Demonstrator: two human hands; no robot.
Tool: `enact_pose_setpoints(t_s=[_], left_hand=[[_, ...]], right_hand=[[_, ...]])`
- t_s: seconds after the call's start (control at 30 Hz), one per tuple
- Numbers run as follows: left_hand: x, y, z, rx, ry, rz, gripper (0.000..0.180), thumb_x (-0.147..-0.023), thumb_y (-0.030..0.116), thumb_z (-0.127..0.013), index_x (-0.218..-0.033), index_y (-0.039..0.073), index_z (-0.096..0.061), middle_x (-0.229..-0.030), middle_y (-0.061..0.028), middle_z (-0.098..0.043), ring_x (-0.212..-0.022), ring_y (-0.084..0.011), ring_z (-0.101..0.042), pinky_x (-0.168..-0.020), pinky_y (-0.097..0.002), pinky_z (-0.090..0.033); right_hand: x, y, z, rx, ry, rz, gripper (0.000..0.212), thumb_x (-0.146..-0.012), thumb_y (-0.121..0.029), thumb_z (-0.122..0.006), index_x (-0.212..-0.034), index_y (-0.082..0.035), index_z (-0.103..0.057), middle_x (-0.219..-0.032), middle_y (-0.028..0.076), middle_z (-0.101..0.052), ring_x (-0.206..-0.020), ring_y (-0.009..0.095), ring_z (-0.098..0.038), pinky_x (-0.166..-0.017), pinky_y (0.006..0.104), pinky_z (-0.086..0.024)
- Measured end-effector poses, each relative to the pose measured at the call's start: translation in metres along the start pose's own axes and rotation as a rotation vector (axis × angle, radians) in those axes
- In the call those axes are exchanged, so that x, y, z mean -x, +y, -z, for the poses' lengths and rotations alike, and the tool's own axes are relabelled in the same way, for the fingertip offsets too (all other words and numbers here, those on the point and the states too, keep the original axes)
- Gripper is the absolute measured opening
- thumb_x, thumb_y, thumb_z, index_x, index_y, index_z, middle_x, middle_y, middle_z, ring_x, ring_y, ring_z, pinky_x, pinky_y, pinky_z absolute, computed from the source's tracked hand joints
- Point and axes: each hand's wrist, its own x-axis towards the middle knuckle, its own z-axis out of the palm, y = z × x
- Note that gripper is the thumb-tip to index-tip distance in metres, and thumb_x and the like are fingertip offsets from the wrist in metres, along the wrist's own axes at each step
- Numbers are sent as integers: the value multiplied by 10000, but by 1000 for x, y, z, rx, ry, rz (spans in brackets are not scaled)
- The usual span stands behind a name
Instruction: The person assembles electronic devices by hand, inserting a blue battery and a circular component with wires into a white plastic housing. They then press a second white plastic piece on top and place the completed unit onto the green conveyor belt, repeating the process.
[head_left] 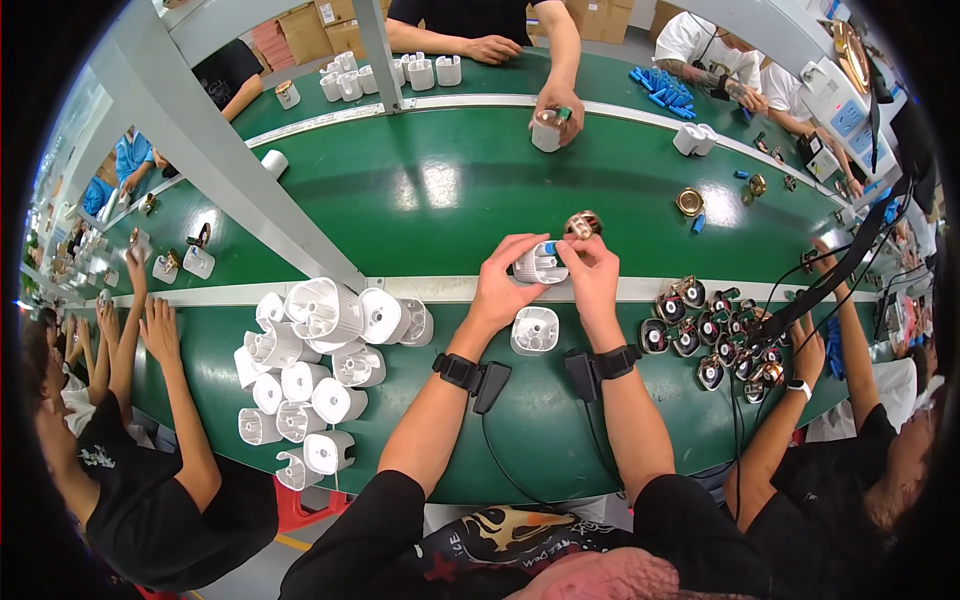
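My left hand [500, 285] is wrapped round the side of a white plastic housing [538, 267], whose hollow, ribbed inside faces up. At its upper right rim, my right hand [592, 272] has its fingers closed on a small blue cylinder [551, 248], partly covered by the fingertips. A shiny copper-coloured round part [582, 224] sits just beyond the right fingers; whether it is joined to the blue cylinder I cannot tell. Another white housing [535, 331] stands on the green table between my wrists.
Several white housings [325, 400] are heaped at my left. Dark round assemblies [710, 330] lie at my right, near hanging black cables [835, 270]. A white metal post [215, 150] slants across the left. Opposite, a co-worker's hand [560, 118] holds a similar housing. Co-workers sit on both sides.
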Motion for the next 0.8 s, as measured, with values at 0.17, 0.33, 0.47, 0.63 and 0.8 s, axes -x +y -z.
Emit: enact_pose_setpoints(t_s=[0.17, 0.33, 0.47, 0.63, 0.8], left_hand=[[1, 1, 2, 71, -46, 44, 675, -618, -36, -790, -1266, 22, -611, -1208, -93, -601, -1112, -202, -588, -1007, -327, -454], [1, 1, 1, 153, -33, 40, 675, -620, -65, -792, -1265, 6, -608, -1212, -78, -600, -1113, -181, -581, -1008, -309, -455], [0, 0, -1, 163, -14, 30, 682, -616, -68, -799, -1266, 4, -608, -1217, -78, -599, -1125, -179, -580, -1009, -312, -462], [-1, -8, 0, 170, 52, 18, 655, -598, -35, -814, -1227, 43, -645, -1181, -90, -638, -1073, -211, -629, -955, -324, -501], [1, -5, -6, 207, 32, 43, 634, -609, -26, -821, -1214, 41, -644, -1176, -88, -644, -1057, -210, -640, -946, -324, -509]], right_hand=[[10, -9, -23, -329, 161, -224, 138, -892, -79, -690, -923, 49, -651, -996, 79, -672, -852, 105, -618, -748, 243, -496], [12, -18, -19, -222, 112, -357, 209, -904, -115, -678, -1009, 65, -671, -1024, 91, -682, -872, 110, -626, -775, 250, -496], [11, -23, -19, -318, 80, -383, 266, -907, -122, -662, -1100, 61, -667, -1021, 84, -689, -881, 113, -630, -777, 250, -502], [11, -13, -30, -623, 96, -400, 282, -898, -111, -659, -1126, 55, -670, -1013, 71, -693, -879, 110, -630, -766, 248, -504], [11, -11, -26, -642, 105, -537, 292, -900, -117, -656, -1136, 55, -667, -1026, 76, -693, -881, 119, -638, -774, 262, -507]])
